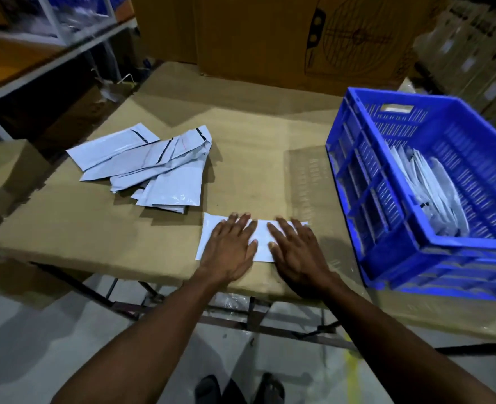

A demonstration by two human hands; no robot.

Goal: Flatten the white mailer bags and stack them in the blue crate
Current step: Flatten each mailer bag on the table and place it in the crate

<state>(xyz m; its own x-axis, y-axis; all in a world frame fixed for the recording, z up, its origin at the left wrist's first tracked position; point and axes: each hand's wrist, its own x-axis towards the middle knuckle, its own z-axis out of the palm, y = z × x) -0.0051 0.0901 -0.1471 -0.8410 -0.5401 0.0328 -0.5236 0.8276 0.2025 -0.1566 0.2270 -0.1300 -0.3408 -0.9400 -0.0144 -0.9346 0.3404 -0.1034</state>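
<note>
I am pressing one white mailer bag (262,235) flat against the cardboard-covered desk (95,228), lower centre of the frame. My left hand (231,246) is lying palm down on its left half, fingers straight and spread; my right hand (293,248) is doing the same on its right half. Neither hand is grasping anything, both just bearing down on the bag.

Progress: some bags are already sitting in the blue crate (386,228) at the right of the frame. I am seeing several flattened mailers (427,193) leaning along its floor; exact count unclear, blurred. An unflattened pile of mailers (153,164) is lying at centre left, fanned out and creased, apart from the bag under my palms. I am counting roughly five or six there, overlapping.

Judgement: task partly done. The bag in hand is looking nearly flat and is waiting to go into the crate; the pile is remaining to be flattened and stacked.
</note>
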